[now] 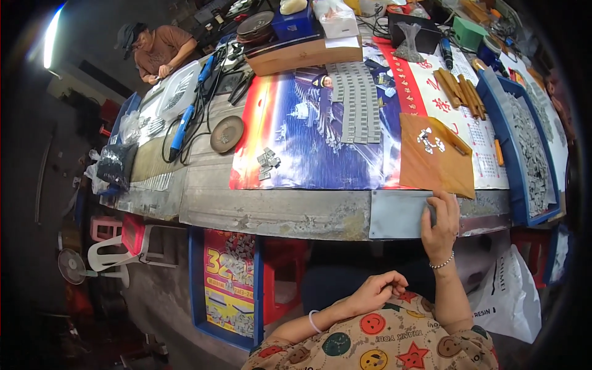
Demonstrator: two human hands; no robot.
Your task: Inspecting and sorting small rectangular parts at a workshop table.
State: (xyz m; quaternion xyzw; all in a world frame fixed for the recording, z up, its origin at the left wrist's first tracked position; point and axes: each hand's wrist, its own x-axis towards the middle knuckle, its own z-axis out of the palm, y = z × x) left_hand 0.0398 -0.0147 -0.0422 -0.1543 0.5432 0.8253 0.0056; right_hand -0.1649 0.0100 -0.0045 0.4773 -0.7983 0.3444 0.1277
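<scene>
My right hand [441,223] rests on the front edge of the workbench [277,213], fingers curled over a grey metal plate [398,214], just below an orange-brown paper sheet [431,157] that carries a few small white parts [430,142]. My left hand [376,293] lies loosely closed against my lap, above my patterned shirt, holding nothing I can see. A small pile of grey metal pieces [267,163] and rows of grey pieces [357,105] lie on the colourful poster covering the bench.
A blue tray [524,148] full of grey parts stands at the right. A round metal dish [226,134], blue tools with cables [185,123], a cardboard box [302,52] and wooden sticks [459,89] sit farther back. Another person [157,49] works at the far left. A white bag [505,296] hangs below.
</scene>
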